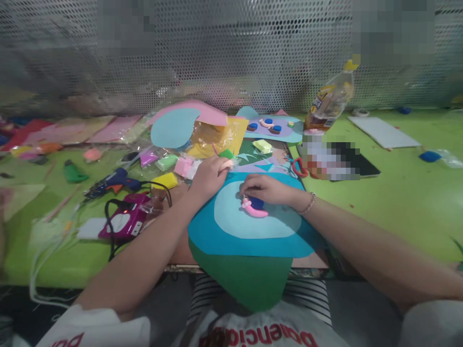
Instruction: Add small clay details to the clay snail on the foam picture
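Observation:
A curved pink clay piece (256, 210) with a paler band near its left end lies against a dark blue clay piece (257, 202). Both rest on a light blue paper oval (231, 219), which lies on a larger teal paper shape (206, 236). My right hand (265, 189) is over them, its fingertips pinched at the pink piece's left tip; what they hold is too small to make out. At the teal paper's upper left edge, my left hand (211, 176) is closed, fingers curled by a pale lump and clear wrapping; its grip is partly hidden.
To the left are a glue gun (115, 182), a magenta power box (126, 219) with cables, and a yellow clay pack (165, 180). Red-handled scissors (299, 167), a bottle (331, 101) and a white board (383, 132) are right. Behind sits a decorated paper (285, 132); green paper (246, 274) overhangs in front.

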A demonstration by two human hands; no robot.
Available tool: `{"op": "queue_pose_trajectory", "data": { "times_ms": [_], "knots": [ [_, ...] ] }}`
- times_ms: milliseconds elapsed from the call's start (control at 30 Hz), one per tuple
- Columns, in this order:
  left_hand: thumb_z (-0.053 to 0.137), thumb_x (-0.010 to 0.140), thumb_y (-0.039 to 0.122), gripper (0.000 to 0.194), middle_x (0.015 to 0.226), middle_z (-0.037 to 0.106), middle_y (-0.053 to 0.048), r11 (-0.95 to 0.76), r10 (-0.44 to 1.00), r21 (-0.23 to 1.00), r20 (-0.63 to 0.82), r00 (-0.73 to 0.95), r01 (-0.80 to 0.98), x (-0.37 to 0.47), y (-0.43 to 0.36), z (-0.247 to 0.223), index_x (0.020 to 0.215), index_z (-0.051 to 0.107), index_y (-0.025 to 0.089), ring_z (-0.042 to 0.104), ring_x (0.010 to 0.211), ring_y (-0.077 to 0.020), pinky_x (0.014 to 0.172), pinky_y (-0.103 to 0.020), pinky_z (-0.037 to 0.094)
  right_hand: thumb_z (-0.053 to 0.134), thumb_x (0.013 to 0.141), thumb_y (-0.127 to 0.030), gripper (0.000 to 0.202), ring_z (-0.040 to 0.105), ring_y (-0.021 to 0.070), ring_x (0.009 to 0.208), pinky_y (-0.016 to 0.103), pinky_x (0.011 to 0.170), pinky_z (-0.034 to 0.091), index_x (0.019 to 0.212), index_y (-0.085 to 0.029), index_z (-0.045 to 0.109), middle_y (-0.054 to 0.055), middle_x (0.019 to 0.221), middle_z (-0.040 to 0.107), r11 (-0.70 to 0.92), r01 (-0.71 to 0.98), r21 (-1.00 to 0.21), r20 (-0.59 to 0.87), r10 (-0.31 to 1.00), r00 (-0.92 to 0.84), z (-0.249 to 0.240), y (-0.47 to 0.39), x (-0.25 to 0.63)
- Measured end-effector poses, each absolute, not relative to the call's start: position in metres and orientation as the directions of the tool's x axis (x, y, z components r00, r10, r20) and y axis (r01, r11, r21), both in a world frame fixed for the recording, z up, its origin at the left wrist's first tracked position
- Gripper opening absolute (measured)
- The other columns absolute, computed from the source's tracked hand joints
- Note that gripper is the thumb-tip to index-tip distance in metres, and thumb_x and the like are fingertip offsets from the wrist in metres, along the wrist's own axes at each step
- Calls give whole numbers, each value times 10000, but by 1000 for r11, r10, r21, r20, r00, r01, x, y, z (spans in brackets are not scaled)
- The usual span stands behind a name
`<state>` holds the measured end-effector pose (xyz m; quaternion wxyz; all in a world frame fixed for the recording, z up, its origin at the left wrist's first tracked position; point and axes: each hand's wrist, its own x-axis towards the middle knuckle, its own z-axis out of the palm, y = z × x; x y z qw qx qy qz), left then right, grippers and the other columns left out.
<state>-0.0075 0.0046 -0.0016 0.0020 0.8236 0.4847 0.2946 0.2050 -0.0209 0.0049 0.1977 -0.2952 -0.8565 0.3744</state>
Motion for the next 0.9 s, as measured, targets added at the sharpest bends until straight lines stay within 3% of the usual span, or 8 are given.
{"op": "queue_pose_trajectory", "data": {
  "times_ms": [900],
  "knots": [
    [478, 848, 262, 205, 957, 638, -78, -514, 817, 299, 455, 353, 804, -6, 3, 0, 967, 622, 178, 566, 934, -244, 828, -378, 447, 513, 878, -187, 137, 559, 129, 810, 234, 728, 425, 834, -155, 638, 42, 900, 615, 467, 463, -753, 14, 716, -698, 7, -21, 197]
  ]
}}
